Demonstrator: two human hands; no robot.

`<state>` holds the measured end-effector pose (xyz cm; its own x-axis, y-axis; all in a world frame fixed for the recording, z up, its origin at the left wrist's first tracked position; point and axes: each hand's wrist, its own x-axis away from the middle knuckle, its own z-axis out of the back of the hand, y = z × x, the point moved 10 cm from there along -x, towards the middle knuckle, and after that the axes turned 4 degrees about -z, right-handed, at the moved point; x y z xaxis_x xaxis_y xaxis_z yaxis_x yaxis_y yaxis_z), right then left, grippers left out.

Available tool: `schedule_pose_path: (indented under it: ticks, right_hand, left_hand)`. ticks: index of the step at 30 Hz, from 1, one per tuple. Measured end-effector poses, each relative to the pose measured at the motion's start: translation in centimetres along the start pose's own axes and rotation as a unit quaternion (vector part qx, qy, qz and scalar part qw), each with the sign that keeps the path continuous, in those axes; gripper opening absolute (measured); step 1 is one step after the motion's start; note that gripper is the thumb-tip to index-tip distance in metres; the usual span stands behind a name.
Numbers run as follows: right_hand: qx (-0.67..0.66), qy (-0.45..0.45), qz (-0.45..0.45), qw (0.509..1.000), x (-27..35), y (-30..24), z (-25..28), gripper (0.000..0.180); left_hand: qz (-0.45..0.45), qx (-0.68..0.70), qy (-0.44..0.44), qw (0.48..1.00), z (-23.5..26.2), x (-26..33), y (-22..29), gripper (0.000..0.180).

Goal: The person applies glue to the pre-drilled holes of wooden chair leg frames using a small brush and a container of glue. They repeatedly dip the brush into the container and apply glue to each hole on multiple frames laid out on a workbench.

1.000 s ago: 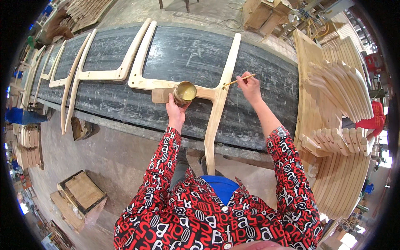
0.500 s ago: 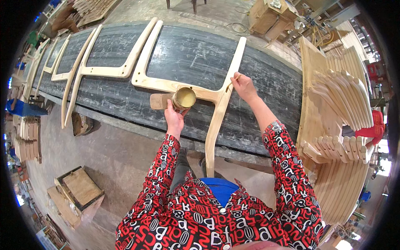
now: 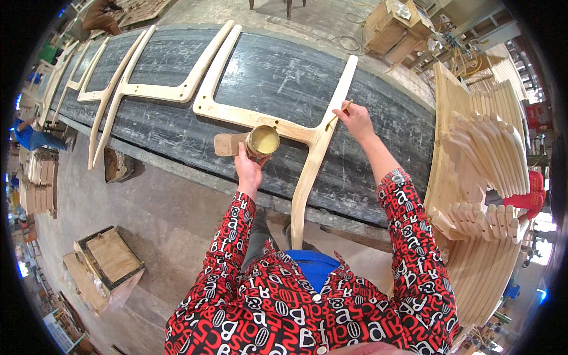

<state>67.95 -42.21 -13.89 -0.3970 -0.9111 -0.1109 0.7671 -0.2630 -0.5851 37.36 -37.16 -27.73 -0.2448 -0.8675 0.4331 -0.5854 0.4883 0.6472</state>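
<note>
My left hand [image 3: 249, 174] is wrapped round a round can [image 3: 264, 141] of pale yellow paste, tilted so its inside shows. A flat wooden piece [image 3: 226, 145] sticks out beside the can on the same hand's side. Between the pinched fingers of my right hand [image 3: 358, 123] is a thin wooden stick [image 3: 332, 122]. Its lower tip is at the joint of a pale wooden chair-side frame [image 3: 309, 171], by a dark spot there; whether it touches is too small to tell. The frame lies on the dark table [image 3: 272, 71], one leg reaching over the near edge toward me.
More wooden frames [image 3: 157, 92] lie along the table to the left. Stacked curved wooden parts [image 3: 482, 148] stand on the right beside a pale board. On the floor at the lower left is a wooden box [image 3: 112, 260]. Another person in blue [image 3: 38, 139] is at the far left.
The view has shifted slightly. My right hand has moved a little to the right, and more of the stick shows above its fingers. My left hand still holds the can in place.
</note>
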Motion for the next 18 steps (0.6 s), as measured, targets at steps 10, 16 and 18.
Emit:
schedule_pose_path:
  ticks: [10, 16, 18]
  right_hand:
    - [0.007, -0.206, 0.166, 0.964, 0.3, -3.7, -1.0, 0.006]
    - [0.001, -0.235, 0.174, 0.956, 1.4, -3.8, -0.1, 0.005]
    - [-0.004, -0.229, 0.176, 0.957, 1.7, -4.1, 0.4, 0.007]
  left_hand:
    - [-0.021, -0.009, 0.018, 1.000, 1.8, 2.9, 2.9, 0.042]
    - [-0.045, -0.028, 0.035, 0.998, 5.2, 6.1, 5.7, 0.046]
    - [-0.053, -0.044, 0.067, 0.995, 6.8, 7.0, 6.7, 0.047]
